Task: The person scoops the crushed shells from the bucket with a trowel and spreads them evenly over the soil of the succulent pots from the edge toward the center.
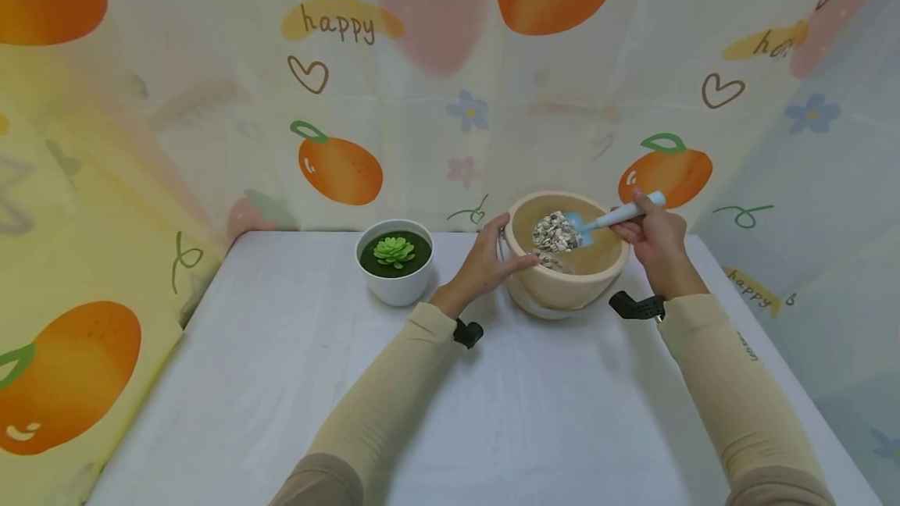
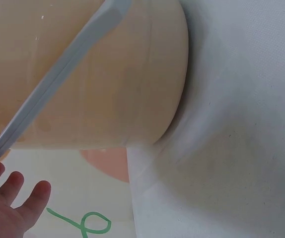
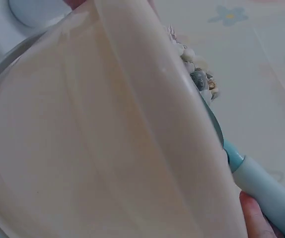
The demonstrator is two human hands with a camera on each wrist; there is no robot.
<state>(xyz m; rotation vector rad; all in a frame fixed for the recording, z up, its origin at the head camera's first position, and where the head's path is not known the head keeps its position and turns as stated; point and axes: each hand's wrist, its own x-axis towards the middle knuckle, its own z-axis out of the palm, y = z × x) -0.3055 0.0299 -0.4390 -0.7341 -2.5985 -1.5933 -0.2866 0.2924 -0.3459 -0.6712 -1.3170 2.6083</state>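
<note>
A cream-coloured bucket point(image 1: 562, 287) with a grey carrying handle point(image 2: 58, 79) stands at the back right of the table, pebbles point(image 1: 553, 262) in its bottom. My left hand point(image 1: 487, 260) holds its left side, the thumb over the rim and the fingers at the outer wall. In the left wrist view those fingers point(image 2: 35, 198) are spread, near the lower end of the carrying handle. My right hand point(image 1: 657, 239) grips the pale blue handle of a small shovel point(image 1: 619, 215). Its blade, above the bucket's opening, carries a heap of mixed pebbles point(image 1: 555, 232).
Left of the bucket stands a white pot point(image 1: 395, 289) with a green succulent point(image 1: 394, 251) in dark filling. A white cloth covers the table point(image 1: 281, 381). Fruit-printed curtains point(image 1: 415, 123) hang close behind the table and at both sides.
</note>
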